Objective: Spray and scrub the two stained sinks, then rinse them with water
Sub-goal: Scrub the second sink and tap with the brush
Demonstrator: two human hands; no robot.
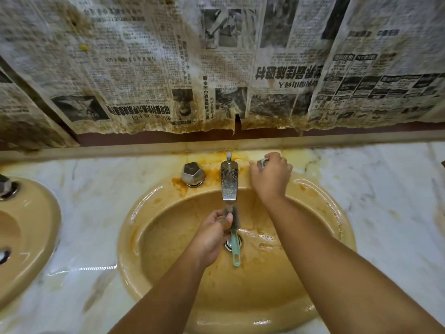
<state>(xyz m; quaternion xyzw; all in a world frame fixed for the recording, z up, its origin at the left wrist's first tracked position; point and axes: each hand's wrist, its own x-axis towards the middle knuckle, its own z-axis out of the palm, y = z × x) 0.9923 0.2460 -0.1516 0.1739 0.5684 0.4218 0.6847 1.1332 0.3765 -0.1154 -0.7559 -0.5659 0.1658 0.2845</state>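
A tan oval sink (320, 196) with orange-brown stains sits in the middle of a marble counter. My left hand (212, 237) grips a scrub brush (234, 227) with a teal handle, its dark bristle head held just under the chrome spout (229, 182). Foamy water lies around the drain (238, 242). My right hand (271, 175) is curled round the right tap knob (262, 162) at the sink's back rim. The left tap knob (192, 174) stands free. A second tan sink (29, 225) shows partly at the left edge.
The white marble counter (385, 189) carries rust-coloured stains behind the spout. Yellowed, stained newspaper (216, 68) covers the wall above the backsplash. A chrome knob (6, 186) of the left sink pokes in at the frame's left edge.
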